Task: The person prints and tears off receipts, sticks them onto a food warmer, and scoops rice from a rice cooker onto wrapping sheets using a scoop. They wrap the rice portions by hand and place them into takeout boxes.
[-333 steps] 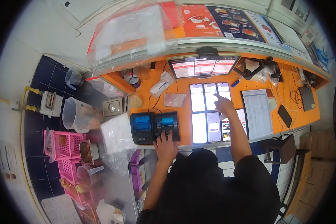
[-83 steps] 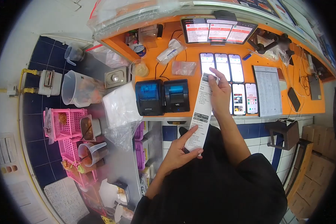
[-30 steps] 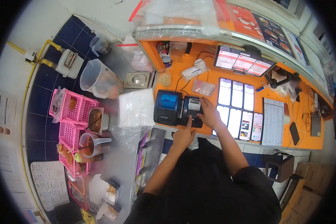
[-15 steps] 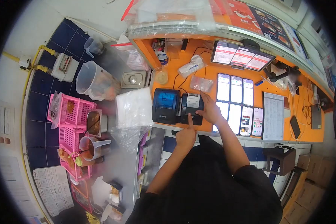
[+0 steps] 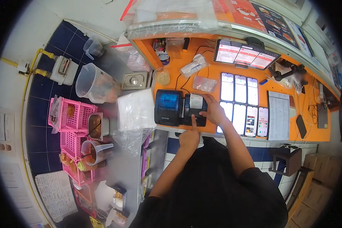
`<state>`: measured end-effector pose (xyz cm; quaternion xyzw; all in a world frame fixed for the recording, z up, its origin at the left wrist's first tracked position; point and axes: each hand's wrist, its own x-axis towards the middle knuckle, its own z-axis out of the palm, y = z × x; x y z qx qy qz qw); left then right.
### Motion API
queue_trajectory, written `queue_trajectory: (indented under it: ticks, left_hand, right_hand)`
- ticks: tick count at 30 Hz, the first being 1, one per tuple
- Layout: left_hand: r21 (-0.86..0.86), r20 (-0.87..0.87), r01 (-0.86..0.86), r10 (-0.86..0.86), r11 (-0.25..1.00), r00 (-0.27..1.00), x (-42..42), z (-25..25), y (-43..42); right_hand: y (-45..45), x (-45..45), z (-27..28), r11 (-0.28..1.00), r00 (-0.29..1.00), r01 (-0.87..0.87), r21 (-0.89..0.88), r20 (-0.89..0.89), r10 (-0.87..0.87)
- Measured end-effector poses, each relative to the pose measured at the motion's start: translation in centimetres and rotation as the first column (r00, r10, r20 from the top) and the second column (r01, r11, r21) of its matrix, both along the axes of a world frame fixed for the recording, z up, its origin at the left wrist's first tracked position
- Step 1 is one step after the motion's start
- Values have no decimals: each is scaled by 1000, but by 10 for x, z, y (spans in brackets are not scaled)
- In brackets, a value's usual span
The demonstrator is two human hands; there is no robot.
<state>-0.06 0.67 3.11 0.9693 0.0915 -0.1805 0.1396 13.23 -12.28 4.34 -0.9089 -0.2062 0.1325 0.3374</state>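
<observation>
The left printer (image 5: pixel 168 106) reads "EPPOS" low on its near face. On the right printer (image 5: pixel 198 112), a fingertip partly covers the marking, leaving a "C". Print on the far screen (image 5: pixel 246 55) and the right-hand sheet (image 5: pixel 279 114) is too small to read.

Bright, fairly even indoor light fills the room. The phones (image 5: pixel 239 118) and tablet (image 5: pixel 242 55) glow, their whites washed out. Glare streaks the plastic (image 5: pixel 174 26); a soft haze veils the steel counter (image 5: pixel 121 169). The shirt (image 5: pixel 212 186) swallows detail. Wide-lens distortion bends the edges into black corners, where print blurs.
</observation>
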Motion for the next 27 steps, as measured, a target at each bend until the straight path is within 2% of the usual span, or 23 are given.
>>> queue_trajectory:
  ticks: [5, 8, 11, 14, 17, 23, 26, 27]
  left_hand:
    - [-16, 20, 6, -6, 1000, 1000, -2, -13, 2]
    - [-4, 55, 11, -11, 1000, 998, -3, -17, 1]
    - [-1, 40, 0, 0, 1000, 999, -2, -16, -1]
    - [21, 4, 3, -3, 1000, 1000, 1, -2, -4]
    - [10, 34, -5, 5, 1000, 999, -1, -6, -5]
    - [38, 32, -1, 0, 999, 999, 0, -6, -7]
    - [40, 52, -7, 5, 999, 999, -1, -12, -9]
    - [53, 53, -3, 0, 999, 999, -1, -12, -10]
  right_hand:
    - [3, 1, -3, 994, 992, -56, 99, 116, 45]
    - [10, -1, -4, 998, 947, -33, 45, 321, 17]
    - [18, 13, 0, 996, 997, 59, 72, 51, -63]
    - [21, 23, 15, 992, 997, 73, 100, -40, -69]
    - [21, 32, 0, 999, 991, 46, 23, 127, -49]
    - [16, 35, 5, 996, 993, -63, -66, 98, 69]
    - [16, 38, -2, 997, 989, -76, -31, 123, 79]
    - [17, 40, -4, 998, 995, -62, 23, 77, 60]
